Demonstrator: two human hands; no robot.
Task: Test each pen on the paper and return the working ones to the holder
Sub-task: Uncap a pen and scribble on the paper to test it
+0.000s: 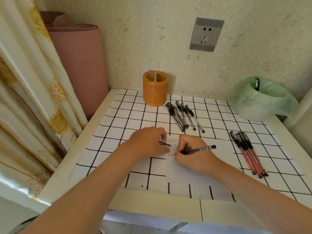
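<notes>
My right hand (194, 154) grips a black pen (202, 149) with its tip down on the white paper (185, 174), which carries rows of small red and black marks near its top. Resting on the paper's left edge, my left hand (148, 142) pinches a thin black piece, probably the pen's cap (164, 143). The orange holder (155, 88) stands upright and looks empty at the back of the table. Several black pens (184, 116) lie just right of the holder. Several red pens (248, 153) lie at the right.
A bin lined with a green bag (260, 100) sits at the back right with a black pen (257, 84) in it. The table wears a white grid-patterned cloth (128, 115). A curtain (33, 98) and a rolled pink mat (79, 61) stand at the left. A wall socket (206, 34) is behind.
</notes>
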